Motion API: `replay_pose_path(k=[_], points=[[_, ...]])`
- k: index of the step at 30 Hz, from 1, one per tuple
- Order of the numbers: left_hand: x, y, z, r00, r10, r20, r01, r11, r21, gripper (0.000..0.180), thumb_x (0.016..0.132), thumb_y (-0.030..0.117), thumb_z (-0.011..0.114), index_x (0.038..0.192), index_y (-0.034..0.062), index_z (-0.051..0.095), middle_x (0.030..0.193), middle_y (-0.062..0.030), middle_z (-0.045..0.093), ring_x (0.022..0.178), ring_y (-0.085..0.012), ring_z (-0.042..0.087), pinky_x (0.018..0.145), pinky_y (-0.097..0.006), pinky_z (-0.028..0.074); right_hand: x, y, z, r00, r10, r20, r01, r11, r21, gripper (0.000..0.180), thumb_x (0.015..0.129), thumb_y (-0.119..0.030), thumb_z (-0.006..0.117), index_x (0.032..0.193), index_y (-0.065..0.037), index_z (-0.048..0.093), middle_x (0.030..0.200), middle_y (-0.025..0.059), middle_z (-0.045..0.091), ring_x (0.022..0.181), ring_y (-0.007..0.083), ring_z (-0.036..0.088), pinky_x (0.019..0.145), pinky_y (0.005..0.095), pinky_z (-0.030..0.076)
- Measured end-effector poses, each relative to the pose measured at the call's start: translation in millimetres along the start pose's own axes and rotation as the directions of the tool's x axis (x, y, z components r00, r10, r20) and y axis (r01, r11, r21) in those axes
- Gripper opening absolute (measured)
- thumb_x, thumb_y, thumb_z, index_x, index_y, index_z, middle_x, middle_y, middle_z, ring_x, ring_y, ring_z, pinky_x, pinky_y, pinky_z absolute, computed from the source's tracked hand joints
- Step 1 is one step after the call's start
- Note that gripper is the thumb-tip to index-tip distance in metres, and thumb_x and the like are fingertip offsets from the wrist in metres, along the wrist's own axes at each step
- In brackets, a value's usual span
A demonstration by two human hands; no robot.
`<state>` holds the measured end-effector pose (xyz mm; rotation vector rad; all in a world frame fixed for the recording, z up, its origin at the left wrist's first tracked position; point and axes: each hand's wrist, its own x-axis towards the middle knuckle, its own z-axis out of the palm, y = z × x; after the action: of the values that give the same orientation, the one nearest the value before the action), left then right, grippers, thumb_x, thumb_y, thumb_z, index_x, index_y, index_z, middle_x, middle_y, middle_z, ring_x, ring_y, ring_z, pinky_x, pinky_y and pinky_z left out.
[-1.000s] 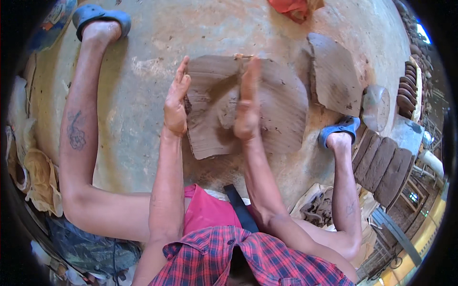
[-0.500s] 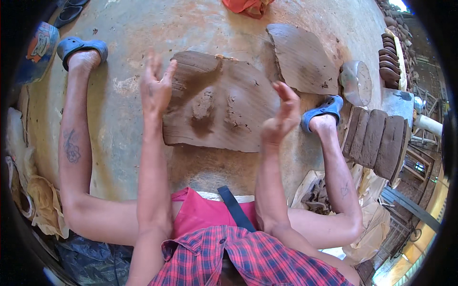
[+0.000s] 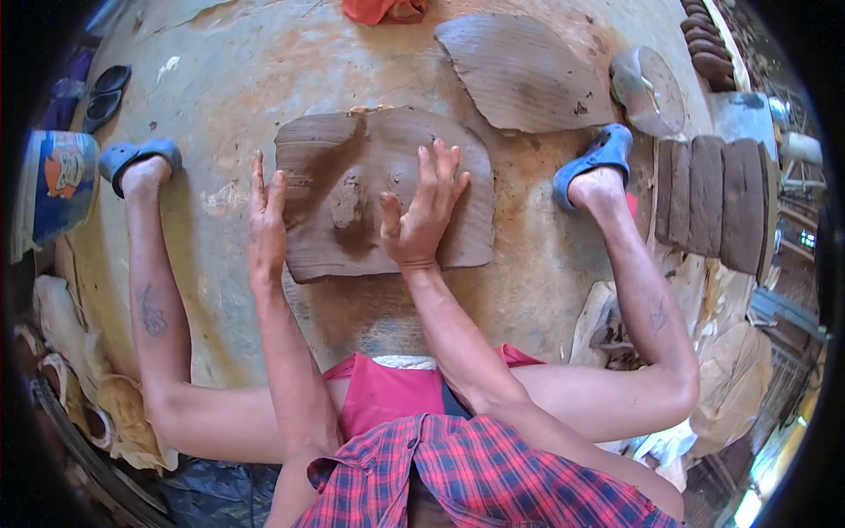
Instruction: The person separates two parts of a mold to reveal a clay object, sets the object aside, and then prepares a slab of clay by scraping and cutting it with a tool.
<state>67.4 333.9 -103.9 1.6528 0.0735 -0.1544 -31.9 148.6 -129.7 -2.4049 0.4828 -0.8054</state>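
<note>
A thick brown clay slab [image 3: 374, 163] lies flat on the floor in front of me. Two rough hollows or lumps mark its middle, and the right one is mostly covered by my hand. My left hand [image 3: 267, 216] is beside the slab's left edge, fingers straight and thumb apart, holding nothing. Over the slab's right half, my right hand [image 3: 427, 207] has its fingers spread and nothing in it. Whether it touches the clay I cannot tell. Beyond, to the right, a second, smooth clay slab [image 3: 528, 75] rests on the floor.
At right stand a clear round tub [image 3: 647, 92] and a row of clay blocks [image 3: 717, 202]. A red cloth [image 3: 385, 9] lies at the far side. My feet in blue clogs [image 3: 598, 163] flank the slab. A blue bucket [image 3: 66, 189] and dark sandals [image 3: 106, 99] are at left.
My right hand has swung left from the slab's right edge to over its surface. My left hand has moved down, off the slab's upper left edge. The whole view has shifted somewhat.
</note>
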Motion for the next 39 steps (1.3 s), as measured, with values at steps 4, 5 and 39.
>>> replay_pose_path(k=[4,5,39], points=[[-16,-20,-18,0.946,-0.200,0.253,0.264,0.931,-0.252,0.078,0.112,0.053,0.041,0.168,0.0017,0.025,0.174,-0.0128,0.026,0.159,-0.0271,0.028,0.130,-0.041,0.023,8,2,-5,0.999,-0.038,-0.018,0.041,0.989,0.141,0.083,0.104,-0.072,0.041,0.158,-0.009,0.047,0.169,0.0206,0.035,0.160,0.0426,0.025,0.127,0.0647,0.010],[-23,-27,-14,0.956,-0.188,0.227,0.251,0.923,-0.292,0.078,0.112,0.055,0.037,0.168,0.0026,0.025,0.174,-0.0128,0.027,0.159,-0.0264,0.028,0.130,-0.042,0.021,8,9,-6,0.993,-0.116,0.030,0.109,0.979,0.173,0.085,0.104,-0.072,0.041,0.159,-0.008,0.046,0.169,0.0216,0.035,0.160,0.0431,0.025,0.127,0.0646,0.011],[-32,-39,-35,0.953,-0.161,0.256,0.281,0.786,-0.550,0.099,0.104,0.078,0.024,0.164,0.0002,0.034,0.167,-0.0139,0.040,0.154,-0.0277,0.038,0.129,-0.042,0.025,94,26,43,0.531,-0.383,0.756,-0.653,0.384,0.653,0.056,0.113,-0.051,0.039,0.108,0.000,0.062,0.101,0.0132,0.071,0.093,0.0192,0.068,0.090,0.0339,0.052]])
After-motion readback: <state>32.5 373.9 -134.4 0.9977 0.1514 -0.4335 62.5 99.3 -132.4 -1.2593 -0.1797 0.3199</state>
